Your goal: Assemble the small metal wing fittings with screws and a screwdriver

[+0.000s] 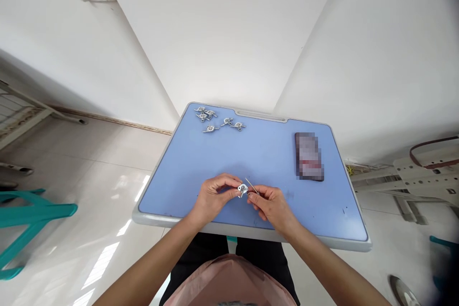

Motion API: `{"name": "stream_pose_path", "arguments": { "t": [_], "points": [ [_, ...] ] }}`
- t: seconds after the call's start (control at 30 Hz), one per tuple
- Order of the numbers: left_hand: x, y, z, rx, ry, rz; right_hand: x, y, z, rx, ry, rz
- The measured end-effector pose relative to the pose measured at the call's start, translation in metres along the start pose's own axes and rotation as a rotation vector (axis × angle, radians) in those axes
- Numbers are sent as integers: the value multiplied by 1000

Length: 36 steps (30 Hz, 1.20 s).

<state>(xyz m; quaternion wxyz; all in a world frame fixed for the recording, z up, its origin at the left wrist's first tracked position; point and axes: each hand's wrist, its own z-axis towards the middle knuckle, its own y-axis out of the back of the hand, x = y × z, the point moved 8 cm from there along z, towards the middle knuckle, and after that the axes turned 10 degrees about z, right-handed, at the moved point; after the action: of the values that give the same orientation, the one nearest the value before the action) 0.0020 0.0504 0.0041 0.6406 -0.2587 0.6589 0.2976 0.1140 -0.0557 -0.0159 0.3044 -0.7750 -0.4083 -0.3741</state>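
Close to the table's front edge, my left hand [214, 197] pinches a small silvery metal fitting [243, 189] between thumb and fingers. It has an oval flange with holes. My right hand [268, 202] is closed on a thin metal rod [251, 183], which slants up and left beside the fitting. The right fingertips are right at the fitting's edge; whether they touch it I cannot tell. Several similar metal fittings [210, 128] lie at the far left of the blue table [201, 158], some bunched together at the corner.
A phone [309, 157] with a blurred-out screen lies at the table's right side. White walls [229, 33] stand behind the table. Green plastic stools [36, 213] are at the left, and a metal frame [405, 177] is at the right.
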Motion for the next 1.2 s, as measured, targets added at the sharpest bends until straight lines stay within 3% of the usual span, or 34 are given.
{"name": "stream_pose_path", "arguments": {
  "t": [0.27,0.57,0.73,0.83,1.2],
  "points": [
    [2,3,-12,7,79,-113,0,-9,-13,-10,-48,74],
    [-7,6,-27,-67,28,-121,-1,-14,-24,-19,15,-8],
    [-2,5,-32,-109,35,-184,-3,-21,-29,23,-72,88],
    [4,2,-32,-76,87,-240,-4,-26,-31,69,-112,90],
    [5,1,-29,22,97,-298,8,-20,-31,3,-44,-31]
  ]
}}
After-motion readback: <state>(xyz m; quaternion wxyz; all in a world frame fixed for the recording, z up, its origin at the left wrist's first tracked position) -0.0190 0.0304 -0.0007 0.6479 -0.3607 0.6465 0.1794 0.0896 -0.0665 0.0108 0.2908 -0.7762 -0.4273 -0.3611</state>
